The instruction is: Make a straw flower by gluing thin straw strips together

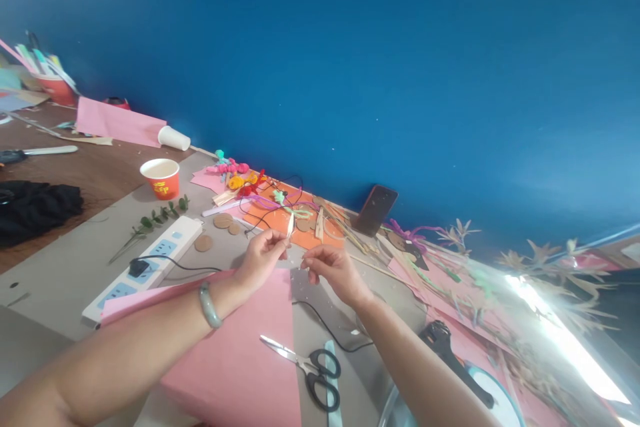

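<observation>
Held between the thumb and fingers of my left hand is a small white leaf-shaped piece, its tip pointing up. A pale green bangle sits on that wrist. Just to the right, my right hand is closed in a pinch; a tiny whitish bit shows at the fingertips, too small to name. The two hands are close together but apart, above the table. Below them lie pink paper and scissors with black handles, slightly open. Past my fingers is orange paper with craft scraps on it.
A power strip with a black plug lies left, near a red paper cup and a leafy sprig. A phone leans by the blue wall. A black glue gun is at right; dried plants stand beyond.
</observation>
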The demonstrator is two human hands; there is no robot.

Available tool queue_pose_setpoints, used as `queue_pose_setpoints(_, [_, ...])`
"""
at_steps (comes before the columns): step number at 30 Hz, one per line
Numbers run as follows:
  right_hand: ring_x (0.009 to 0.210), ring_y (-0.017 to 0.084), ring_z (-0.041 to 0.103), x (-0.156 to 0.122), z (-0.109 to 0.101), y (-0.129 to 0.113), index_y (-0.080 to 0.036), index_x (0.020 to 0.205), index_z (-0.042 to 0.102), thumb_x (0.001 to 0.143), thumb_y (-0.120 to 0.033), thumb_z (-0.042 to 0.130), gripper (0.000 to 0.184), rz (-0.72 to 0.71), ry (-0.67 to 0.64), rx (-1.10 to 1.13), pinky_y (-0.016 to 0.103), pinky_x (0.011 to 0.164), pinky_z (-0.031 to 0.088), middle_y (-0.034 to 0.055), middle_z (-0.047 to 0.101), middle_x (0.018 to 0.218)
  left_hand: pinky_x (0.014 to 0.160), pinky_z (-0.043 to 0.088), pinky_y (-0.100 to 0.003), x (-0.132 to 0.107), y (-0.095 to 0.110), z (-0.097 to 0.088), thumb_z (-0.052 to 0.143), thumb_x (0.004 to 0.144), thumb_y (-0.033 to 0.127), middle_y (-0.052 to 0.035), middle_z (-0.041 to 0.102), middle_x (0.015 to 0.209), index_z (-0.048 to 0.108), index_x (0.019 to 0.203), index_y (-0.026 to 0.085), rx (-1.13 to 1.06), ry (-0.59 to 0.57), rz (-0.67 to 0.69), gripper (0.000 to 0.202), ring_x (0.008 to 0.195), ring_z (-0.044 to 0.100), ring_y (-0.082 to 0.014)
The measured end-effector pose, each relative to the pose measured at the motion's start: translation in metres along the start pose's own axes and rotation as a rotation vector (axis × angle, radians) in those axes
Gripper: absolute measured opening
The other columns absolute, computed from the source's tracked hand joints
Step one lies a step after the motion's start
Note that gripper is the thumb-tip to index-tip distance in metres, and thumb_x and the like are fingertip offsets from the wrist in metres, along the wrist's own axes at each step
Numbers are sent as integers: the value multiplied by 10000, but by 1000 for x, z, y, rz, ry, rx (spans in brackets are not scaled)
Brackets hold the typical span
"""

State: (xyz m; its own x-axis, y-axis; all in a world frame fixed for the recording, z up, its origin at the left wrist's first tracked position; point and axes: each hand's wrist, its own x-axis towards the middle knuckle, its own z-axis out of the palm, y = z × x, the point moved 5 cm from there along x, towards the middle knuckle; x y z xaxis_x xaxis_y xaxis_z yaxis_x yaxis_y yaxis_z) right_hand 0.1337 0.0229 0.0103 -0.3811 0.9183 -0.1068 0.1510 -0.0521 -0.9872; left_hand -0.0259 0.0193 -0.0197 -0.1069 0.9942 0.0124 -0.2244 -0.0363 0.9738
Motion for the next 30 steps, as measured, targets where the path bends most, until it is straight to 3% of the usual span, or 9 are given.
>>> queue_pose_setpoints(9, [470, 97, 556, 3, 5, 4, -173, 835, 625, 707, -272, 694, 176, -11, 31, 42, 249, 504, 448, -11, 665, 660, 612, 455, -245, -3, 3, 4, 638, 765, 340, -25, 662, 752, 592, 795, 154, -50, -90, 19, 195, 594, 559, -104])
queue_pose_setpoints(15, [473, 99, 565, 4, 9, 8, -170, 809, 641, 701, -253, 687, 144, 9, 29, 44, 249, 505, 442, -15, 658, 647, 648, 451, -244, -7, 5, 8, 609, 807, 351, 0, 609, 659, 586, 832, 147, -57, -185, 12, 207, 631, 570, -115])
queue_pose_setpoints(20, [494, 110, 553, 2, 11, 7, -162, 841, 678, 741, -287, 683, 161, 14, 22, -5, 266, 551, 447, -23, 635, 563, 687, 473, -265, -7, 1, 9, 622, 801, 369, -26, 649, 775, 573, 852, 153, -76, -194, 2, 228, 690, 618, -134])
queue_pose_setpoints(30, [523, 125, 563, 2, 9, 9, -170, 749, 626, 746, -381, 704, 225, 13, 37, -41, 272, 563, 446, 0, 657, 580, 695, 477, -268, -8, 3, 10, 624, 803, 325, -8, 610, 746, 557, 816, 145, -97, -193, -29, 192, 684, 609, -125])
